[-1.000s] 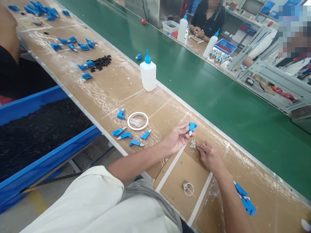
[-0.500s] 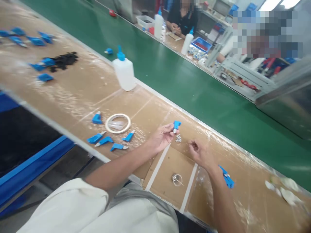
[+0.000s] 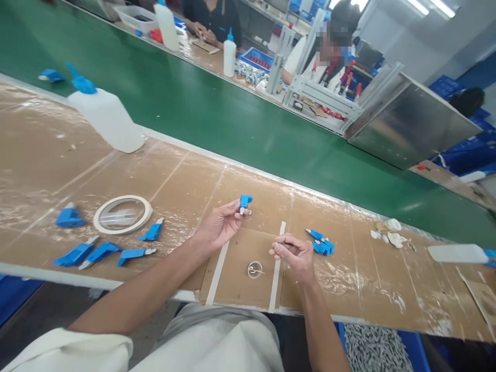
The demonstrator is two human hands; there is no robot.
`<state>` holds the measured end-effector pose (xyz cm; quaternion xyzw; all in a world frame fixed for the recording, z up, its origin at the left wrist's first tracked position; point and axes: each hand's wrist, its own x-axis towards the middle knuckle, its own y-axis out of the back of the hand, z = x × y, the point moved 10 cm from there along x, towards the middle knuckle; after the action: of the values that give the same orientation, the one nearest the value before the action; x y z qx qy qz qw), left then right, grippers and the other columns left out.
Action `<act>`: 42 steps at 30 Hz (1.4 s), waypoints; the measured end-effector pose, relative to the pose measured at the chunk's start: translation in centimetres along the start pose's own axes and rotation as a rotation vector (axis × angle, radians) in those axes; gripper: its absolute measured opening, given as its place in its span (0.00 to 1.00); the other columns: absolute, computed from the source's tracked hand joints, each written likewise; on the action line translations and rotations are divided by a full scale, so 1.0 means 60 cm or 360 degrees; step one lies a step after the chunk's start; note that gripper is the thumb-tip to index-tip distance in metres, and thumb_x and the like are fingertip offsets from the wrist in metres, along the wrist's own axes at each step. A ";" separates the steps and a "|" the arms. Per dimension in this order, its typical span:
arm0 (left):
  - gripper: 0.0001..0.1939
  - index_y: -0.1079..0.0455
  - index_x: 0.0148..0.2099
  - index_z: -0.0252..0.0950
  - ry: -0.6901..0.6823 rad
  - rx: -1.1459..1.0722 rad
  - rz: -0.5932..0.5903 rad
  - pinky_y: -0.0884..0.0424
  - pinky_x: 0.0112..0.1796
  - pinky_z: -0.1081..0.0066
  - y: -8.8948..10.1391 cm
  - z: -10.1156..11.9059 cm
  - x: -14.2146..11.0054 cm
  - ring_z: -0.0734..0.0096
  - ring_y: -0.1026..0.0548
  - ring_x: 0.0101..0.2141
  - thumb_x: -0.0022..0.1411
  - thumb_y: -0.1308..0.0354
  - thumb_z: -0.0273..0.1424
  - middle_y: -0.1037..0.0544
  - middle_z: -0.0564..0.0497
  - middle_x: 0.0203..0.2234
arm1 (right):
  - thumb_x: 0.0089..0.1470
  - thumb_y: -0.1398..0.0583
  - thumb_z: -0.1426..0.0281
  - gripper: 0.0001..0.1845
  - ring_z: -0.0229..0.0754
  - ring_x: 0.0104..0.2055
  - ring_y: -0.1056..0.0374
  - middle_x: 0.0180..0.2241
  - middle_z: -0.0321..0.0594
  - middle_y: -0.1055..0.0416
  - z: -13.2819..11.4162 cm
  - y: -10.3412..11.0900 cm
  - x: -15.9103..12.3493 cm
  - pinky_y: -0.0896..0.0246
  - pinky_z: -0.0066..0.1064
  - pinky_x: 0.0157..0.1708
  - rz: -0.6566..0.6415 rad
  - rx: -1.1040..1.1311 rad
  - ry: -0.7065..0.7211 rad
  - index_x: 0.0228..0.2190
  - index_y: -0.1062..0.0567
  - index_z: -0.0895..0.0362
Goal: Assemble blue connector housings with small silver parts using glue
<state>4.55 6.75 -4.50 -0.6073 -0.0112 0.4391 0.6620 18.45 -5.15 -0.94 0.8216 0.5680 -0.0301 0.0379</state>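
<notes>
My left hand [image 3: 222, 225] is closed on a small blue plastic part [image 3: 245, 199] with a pale tip, holding it above the bench. To the right, my right hand [image 3: 295, 254] is pinched, fingertips together; whatever it may hold is too small to make out. Between my hands and nearer my body, a small clear cup [image 3: 254, 269] with a thin stick in it stands on a taped-down cardboard sheet [image 3: 240, 289]. Just right of my right hand lies a cluster of similar blue parts [image 3: 322, 245]. More blue parts [image 3: 101, 253] lie left of my left forearm.
A roll of tape [image 3: 98, 221] surrounds clear plastic pieces on the left. A white bottle [image 3: 110, 121] with a blue nozzle stands behind it. Beyond the bench runs a green belt [image 3: 217, 119], with people working across it. Another bottle [image 3: 457, 253] lies right, near white scraps [image 3: 395, 238].
The view has swung to the right. My right hand has drawn away from the small pale pieces toward the cardboard's right edge. My left hand still holds the blue part.
</notes>
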 end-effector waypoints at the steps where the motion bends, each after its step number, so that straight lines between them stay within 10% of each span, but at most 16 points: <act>1: 0.17 0.29 0.52 0.22 0.0013 0.0005 0.0007 0.30 0.21 0.87 0.000 -0.003 -0.002 0.77 0.25 0.25 0.65 0.54 0.15 0.25 0.45 0.27 | 0.46 0.28 0.54 0.18 0.45 0.28 0.22 0.27 0.41 0.22 0.000 0.000 -0.005 0.25 0.32 0.25 0.0025 0.0031 -0.0006 0.30 0.18 0.56; 19: 0.10 0.28 0.42 0.26 0.0102 0.0180 -0.0160 0.30 0.22 0.87 -0.012 -0.032 0.001 0.79 0.25 0.25 0.64 0.50 0.15 0.25 0.47 0.28 | 0.42 0.25 0.56 0.18 0.29 0.18 0.40 0.22 0.33 0.33 0.006 0.020 -0.006 0.40 0.19 0.15 0.0159 0.0617 -0.0077 0.24 0.22 0.56; 29: 0.06 0.24 0.43 0.24 0.0146 0.0322 -0.0392 0.30 0.24 0.87 -0.014 -0.055 0.002 0.79 0.23 0.26 0.63 0.40 0.18 0.24 0.47 0.27 | 0.38 0.22 0.63 0.16 0.28 0.24 0.32 0.24 0.35 0.27 0.022 -0.002 -0.015 0.33 0.12 0.24 0.0242 0.0834 -0.0321 0.27 0.18 0.56; 37: 0.32 0.24 0.53 0.30 0.0014 0.0754 -0.0736 0.31 0.27 0.79 -0.035 -0.068 -0.019 0.73 0.21 0.29 0.50 0.24 0.42 0.22 0.48 0.29 | 0.40 0.23 0.60 0.15 0.34 0.21 0.29 0.23 0.39 0.24 -0.009 -0.010 -0.015 0.33 0.19 0.19 0.0280 0.0535 -0.0105 0.25 0.17 0.55; 42: 0.32 0.23 0.54 0.31 -0.0166 0.1004 -0.0847 0.29 0.33 0.73 -0.049 -0.058 -0.032 0.73 0.24 0.30 0.52 0.27 0.46 0.20 0.44 0.34 | 0.45 0.25 0.61 0.11 0.37 0.24 0.25 0.24 0.40 0.22 -0.029 -0.023 -0.022 0.28 0.23 0.23 0.0313 0.0328 0.0030 0.28 0.16 0.55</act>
<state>6.95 3.23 -2.02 -0.3275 -0.0662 0.2649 0.9045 16.68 -5.74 0.90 0.8730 0.4791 -0.0767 -0.0495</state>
